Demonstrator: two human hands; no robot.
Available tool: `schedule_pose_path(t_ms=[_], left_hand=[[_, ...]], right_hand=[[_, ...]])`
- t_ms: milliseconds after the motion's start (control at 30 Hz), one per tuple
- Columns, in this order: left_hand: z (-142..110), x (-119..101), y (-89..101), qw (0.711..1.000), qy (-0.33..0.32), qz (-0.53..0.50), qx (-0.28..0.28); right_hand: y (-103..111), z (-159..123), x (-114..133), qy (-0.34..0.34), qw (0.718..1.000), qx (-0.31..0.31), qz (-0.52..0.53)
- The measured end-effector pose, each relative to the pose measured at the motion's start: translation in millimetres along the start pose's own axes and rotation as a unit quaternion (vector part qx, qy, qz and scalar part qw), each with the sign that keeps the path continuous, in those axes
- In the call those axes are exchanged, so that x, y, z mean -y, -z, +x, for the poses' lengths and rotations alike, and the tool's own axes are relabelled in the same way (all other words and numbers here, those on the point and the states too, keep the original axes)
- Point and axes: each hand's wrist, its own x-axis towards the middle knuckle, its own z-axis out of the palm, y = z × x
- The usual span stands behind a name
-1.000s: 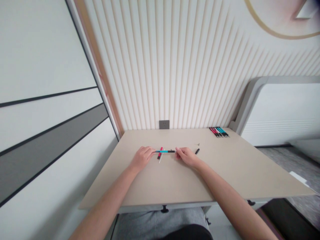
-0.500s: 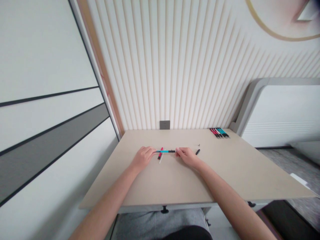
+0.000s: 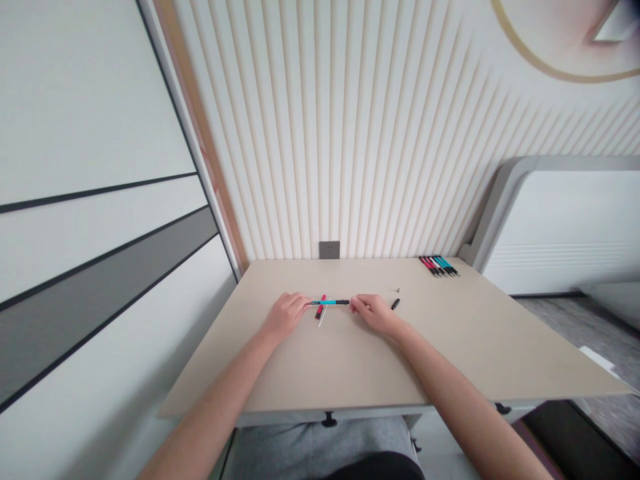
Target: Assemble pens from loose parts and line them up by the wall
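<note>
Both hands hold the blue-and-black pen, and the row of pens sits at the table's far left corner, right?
No, the row of pens sits at the far right corner of the table, in the head view. The left hand and right hand do hold the blue-and-black pen.

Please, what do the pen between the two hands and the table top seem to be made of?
The pen looks like plastic, from its smooth blue and black barrel, though it is too small to be sure. The table top seems a matte laminate or painted board: even beige, with no visible wood grain.
</note>
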Motion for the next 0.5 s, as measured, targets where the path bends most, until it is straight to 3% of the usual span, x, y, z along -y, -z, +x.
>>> schedule_pose_path(t_ms=[200, 367, 500], left_hand=[[0.5, 0.1, -0.3, 1.000, -0.001, 0.000, -0.002], [1.4, -0.6, -0.9, 1.000, -0.006, -0.004, -0.001], [2.3, -2.4, 0.6, 1.000, -0.015, 0.005, -0.002]], right_hand=[[0.2, 2.3, -5.1, 0.028, 0.999, -0.026, -0.021], [3.3, 1.8, 0.1, 0.064, 0.996, -0.006, -0.062], [1.4, -1.0, 2.0, 0.009, 0.998, 0.032, -0.057]])
